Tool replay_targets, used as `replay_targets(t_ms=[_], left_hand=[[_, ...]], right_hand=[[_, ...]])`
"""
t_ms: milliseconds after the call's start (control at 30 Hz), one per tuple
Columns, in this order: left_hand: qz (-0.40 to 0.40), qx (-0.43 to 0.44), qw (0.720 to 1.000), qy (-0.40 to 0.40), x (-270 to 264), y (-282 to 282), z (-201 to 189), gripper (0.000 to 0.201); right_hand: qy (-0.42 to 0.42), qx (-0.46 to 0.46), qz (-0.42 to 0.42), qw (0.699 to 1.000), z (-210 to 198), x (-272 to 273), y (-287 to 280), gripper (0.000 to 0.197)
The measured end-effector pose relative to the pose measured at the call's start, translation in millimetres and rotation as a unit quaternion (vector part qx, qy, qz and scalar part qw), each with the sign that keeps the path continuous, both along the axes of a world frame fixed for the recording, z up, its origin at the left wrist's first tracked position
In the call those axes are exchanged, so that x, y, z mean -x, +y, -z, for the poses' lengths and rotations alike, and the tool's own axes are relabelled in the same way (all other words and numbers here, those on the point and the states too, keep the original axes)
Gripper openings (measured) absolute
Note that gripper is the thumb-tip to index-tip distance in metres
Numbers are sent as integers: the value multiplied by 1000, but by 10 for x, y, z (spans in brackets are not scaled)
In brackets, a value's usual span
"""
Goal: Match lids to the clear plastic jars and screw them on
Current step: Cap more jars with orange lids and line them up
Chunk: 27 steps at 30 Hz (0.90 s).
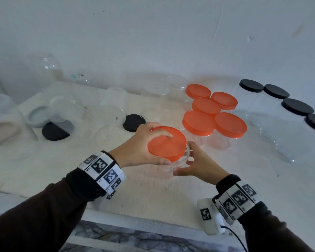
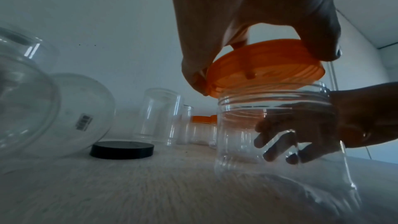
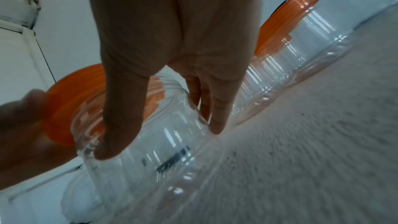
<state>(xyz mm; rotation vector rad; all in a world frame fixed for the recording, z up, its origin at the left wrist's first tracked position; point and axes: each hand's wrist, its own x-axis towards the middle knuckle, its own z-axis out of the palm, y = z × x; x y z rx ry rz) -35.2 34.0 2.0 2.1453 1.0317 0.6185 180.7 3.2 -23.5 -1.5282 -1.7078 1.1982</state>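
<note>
Left hand: your left hand [image 1: 142, 142] grips the orange lid [image 1: 166, 143] by its rim, thumb on the near edge and fingers [image 1: 162, 132] curled over the far edge.
Right hand: your right hand [image 1: 198, 160] wraps the clear jar [image 2: 277, 129] from the right, thumb in front and fingers [image 2: 280, 147] round the back, seen through the plastic.
Lid: tilted over the jar's mouth, its left edge low against the threaded neck and its right edge higher; it is not seated level on the threads.
Jar: upright on the table [image 1: 144, 188], near its front edge and about midway across, right in front of you.
Capped orange jars: five jars with orange lids [image 1: 214, 110] stand clustered just behind and to the right of your jar.
Capped black jars: four jars with black lids [image 1: 278, 99] run in a row along the far right.
Loose black lids: one black lid [image 1: 133, 122] lies flat just left of your left hand; another [image 1: 54, 130] lies further left, partly under a jar.
Open jars: several uncapped jars [image 1: 115, 100] stand or lie at the back and left of the table; one near the left lies on its side with a barcode sticker [image 2: 85, 122] showing.
Grey lid: a pale lid [image 1: 37, 116] sits near the left edge, among the open jars.
</note>
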Motion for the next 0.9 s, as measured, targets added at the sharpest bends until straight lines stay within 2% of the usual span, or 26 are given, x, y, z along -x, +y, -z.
replay_targets(t_ms=[367,633,700,767,833,900], left_hand=[[31,-18,998,49,-134,58,31,68],[37,-20,998,50,-154,72,77,71],[41,-2,998,44,-132,76,110,85],[31,47,998,7,-70,81,154,108],[24,128,990,-46,4,103,181,120],[35,178,982,-54,44,137,215,123]], right_hand=[[-6,6,-3,1000,-14,7,-1,81],[-29,17,-28,999,-46,-9,8,87],[-57,20,-50,997,-139,-45,19,100],[-107,-13,-61,992,-301,-82,33,109],[-167,-63,-82,981,-505,-77,46,109],[-225,-96,-134,960,-696,14,57,103]])
